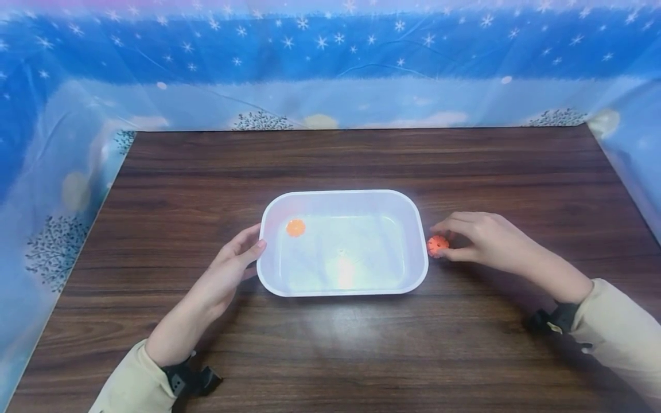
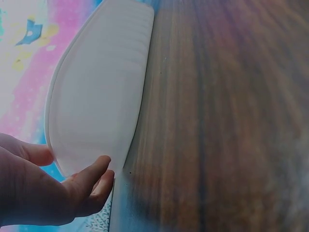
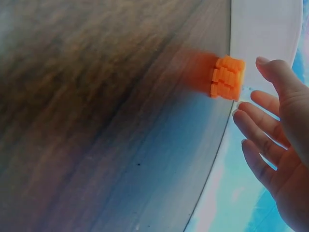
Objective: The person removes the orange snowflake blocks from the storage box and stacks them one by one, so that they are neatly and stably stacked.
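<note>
A white rectangular plastic tub (image 1: 341, 289) with rounded corners stands on the table. My left hand (image 1: 227, 269) holds its left end, the thumb over the rim and the fingers against the outer wall. Inside, near the upper left corner, lies a round orange disc (image 1: 296, 228). Just outside the tub's right wall sits a short stack of orange notched discs (image 1: 438, 246) with a hole in the middle; its toothed side (image 3: 228, 78) faces the right wrist view. My right hand (image 1: 482, 241) is around this stack, thumb and fingers spread, with a gap to it in the right wrist view.
Dark wood-grain table (image 1: 351, 355) surrounds the tub on all sides. Blue snowflake-patterned cloth (image 1: 330, 57) hangs behind the table's far edge and along both sides. Each wrist wears a black camera strap (image 1: 191, 378) below a beige sleeve.
</note>
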The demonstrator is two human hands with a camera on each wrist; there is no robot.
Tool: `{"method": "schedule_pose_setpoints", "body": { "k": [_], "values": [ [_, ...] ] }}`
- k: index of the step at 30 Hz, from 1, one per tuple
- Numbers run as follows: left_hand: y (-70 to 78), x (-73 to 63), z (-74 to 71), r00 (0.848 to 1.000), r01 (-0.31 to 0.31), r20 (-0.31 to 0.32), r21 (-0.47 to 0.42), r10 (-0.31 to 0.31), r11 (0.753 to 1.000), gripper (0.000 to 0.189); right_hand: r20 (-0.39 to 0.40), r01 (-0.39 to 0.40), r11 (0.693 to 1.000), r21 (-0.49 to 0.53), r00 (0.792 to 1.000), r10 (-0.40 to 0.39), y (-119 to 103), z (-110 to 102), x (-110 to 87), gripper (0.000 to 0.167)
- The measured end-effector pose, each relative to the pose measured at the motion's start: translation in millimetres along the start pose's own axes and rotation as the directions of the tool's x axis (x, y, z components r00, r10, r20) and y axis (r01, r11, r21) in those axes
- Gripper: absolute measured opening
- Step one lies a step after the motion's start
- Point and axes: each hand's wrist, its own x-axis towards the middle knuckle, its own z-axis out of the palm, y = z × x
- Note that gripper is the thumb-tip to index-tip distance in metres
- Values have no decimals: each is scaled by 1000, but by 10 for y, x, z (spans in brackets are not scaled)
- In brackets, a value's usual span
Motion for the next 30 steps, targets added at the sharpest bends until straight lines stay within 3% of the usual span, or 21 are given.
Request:
{"method": "schedule_pose_setpoints", "body": {
  "k": [9,22,30],
  "values": [
    [-6,-32,-36,1000,-7,1,-6,7,1000,57,-63,58,998,-40,996,-60,-70,-209,229,40],
    [12,4,-41,1000,15,6,16,-15,1000,53,-55,200,977,-73,977,-205,-202,-535,697,46],
    [10,2,-53,1000,29,-7,9,-29,1000,53,-36,240,969,-62,969,-242,-376,-641,1033,45]
  ]
}}
